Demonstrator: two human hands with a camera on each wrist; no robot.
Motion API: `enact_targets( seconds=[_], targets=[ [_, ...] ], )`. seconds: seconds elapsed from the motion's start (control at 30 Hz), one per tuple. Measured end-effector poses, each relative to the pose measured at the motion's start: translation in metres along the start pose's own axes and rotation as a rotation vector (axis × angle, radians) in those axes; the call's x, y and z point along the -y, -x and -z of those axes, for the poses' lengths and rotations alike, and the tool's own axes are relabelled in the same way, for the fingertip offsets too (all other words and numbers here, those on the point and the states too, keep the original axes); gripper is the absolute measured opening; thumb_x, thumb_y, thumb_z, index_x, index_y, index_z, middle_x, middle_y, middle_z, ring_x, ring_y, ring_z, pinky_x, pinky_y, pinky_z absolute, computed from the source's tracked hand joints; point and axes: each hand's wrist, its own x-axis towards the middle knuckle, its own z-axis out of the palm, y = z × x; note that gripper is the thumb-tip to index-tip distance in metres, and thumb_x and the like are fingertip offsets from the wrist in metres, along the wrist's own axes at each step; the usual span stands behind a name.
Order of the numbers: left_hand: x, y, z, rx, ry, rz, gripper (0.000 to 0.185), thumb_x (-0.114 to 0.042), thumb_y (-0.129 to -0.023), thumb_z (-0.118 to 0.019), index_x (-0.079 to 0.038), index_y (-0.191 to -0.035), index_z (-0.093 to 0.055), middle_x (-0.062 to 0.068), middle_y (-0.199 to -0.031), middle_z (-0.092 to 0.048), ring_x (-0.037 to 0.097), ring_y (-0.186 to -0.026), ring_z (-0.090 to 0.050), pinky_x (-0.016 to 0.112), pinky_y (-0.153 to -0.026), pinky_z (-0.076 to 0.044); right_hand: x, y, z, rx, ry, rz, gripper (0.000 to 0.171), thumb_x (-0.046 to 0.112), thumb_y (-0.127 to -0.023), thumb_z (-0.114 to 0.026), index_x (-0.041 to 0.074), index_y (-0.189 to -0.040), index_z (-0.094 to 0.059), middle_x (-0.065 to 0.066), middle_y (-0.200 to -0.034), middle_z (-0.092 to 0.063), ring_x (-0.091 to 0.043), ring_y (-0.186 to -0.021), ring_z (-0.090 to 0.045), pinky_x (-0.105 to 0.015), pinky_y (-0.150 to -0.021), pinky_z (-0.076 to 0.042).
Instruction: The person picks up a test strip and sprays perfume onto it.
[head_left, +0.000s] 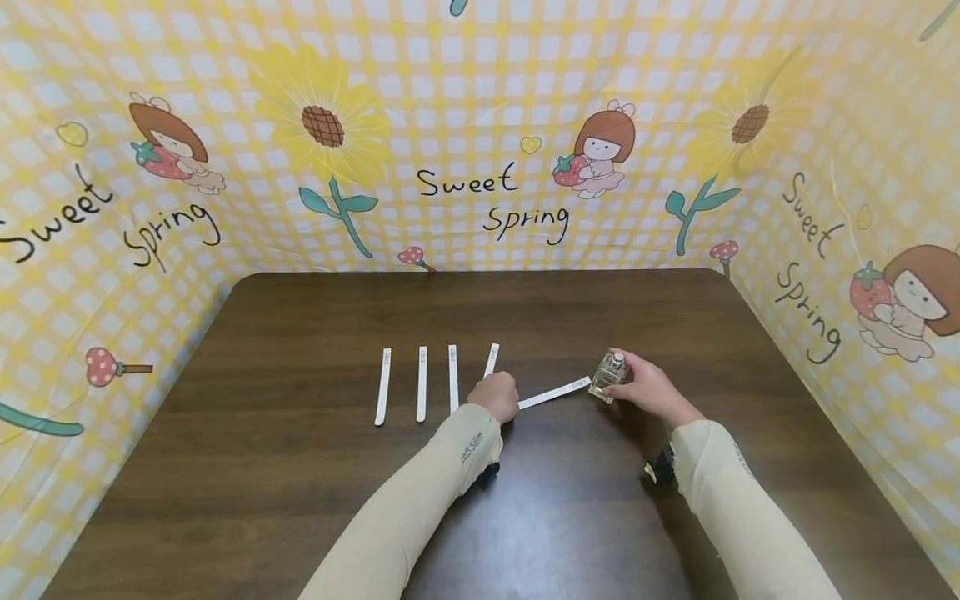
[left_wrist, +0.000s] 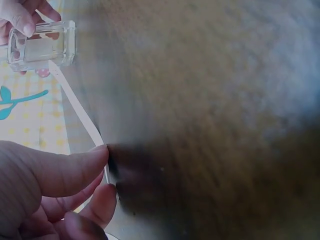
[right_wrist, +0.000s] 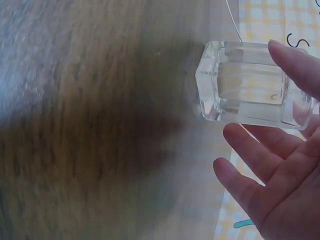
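Glass bottle [head_left: 608, 377] gripped by right hand [head_left: 647, 388]; left hand [head_left: 496, 397] pinches paper strip [head_left: 556, 393], its tip touching bottle; four strips [head_left: 420, 383] lie beside.

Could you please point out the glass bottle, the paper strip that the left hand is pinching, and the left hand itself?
glass bottle [right_wrist: 245, 82]: right wrist view, on its clear body.
paper strip [head_left: 555, 393]: head view, at mid-length.
left hand [head_left: 497, 395]: head view, on its back.
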Motion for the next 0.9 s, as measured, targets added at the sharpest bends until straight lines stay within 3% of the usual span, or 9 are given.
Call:
enact_targets(
  seconds=[0.2, 0.53, 0.7, 0.9],
  targets=[
    [-0.0016, 0.0028, 0.0021, 0.031, -0.030, 0.003, 0.020, -0.011, -0.090, -0.056, -0.009, -0.071, -0.063, 0.007, -0.073, -0.062, 0.025, -0.068, -0.060, 0.042, -0.062, -0.052, -0.0006, 0.0007, -0.0020, 0.006, 0.008, -0.023, 0.066, 0.005, -0.076, -0.076, -0.011, -0.132, -0.044, -0.022, -0.095, -0.064, -0.030, -0.084, -0.061, -0.036, -0.071, -0.048],
    [-0.0012, -0.0015, 0.0016, 0.026, -0.030, -0.004, 0.015, -0.010, -0.087, -0.059, -0.010, -0.072, -0.062, 0.005, -0.072, -0.060, 0.025, -0.068, -0.059, 0.042, -0.061, -0.051, 0.0002, -0.0011, -0.0032, 0.014, -0.021, -0.023, 0.060, 0.004, -0.076, -0.075, -0.010, -0.126, -0.045, -0.022, -0.095, -0.063, -0.031, -0.083, -0.060, -0.035, -0.069, -0.047],
    [0.0024, -0.0047, 0.0006, 0.048, -0.022, -0.049, 0.009, -0.007, -0.081, -0.063, -0.011, -0.074, -0.067, 0.003, -0.075, -0.062, 0.024, -0.070, -0.058, 0.040, -0.061, -0.049, 0.0003, -0.0030, -0.0041, 0.051, -0.035, -0.043, 0.060, 0.004, -0.076, -0.076, -0.010, -0.124, -0.043, -0.022, -0.096, -0.062, -0.032, -0.086, -0.060, -0.035, -0.069, -0.047],
    [0.0068, -0.0046, 0.0005, 0.067, 0.020, -0.139, 0.005, -0.004, -0.077, -0.067, -0.008, -0.080, -0.069, 0.001, -0.076, -0.064, 0.019, -0.072, -0.059, 0.033, -0.065, -0.049, 0.0011, -0.0034, -0.0050, 0.001, 0.007, -0.081, 0.047, 0.010, -0.076, -0.077, -0.007, -0.111, -0.050, -0.016, -0.088, -0.064, -0.026, -0.078, -0.057, -0.033, -0.066, -0.044]
  ],
)
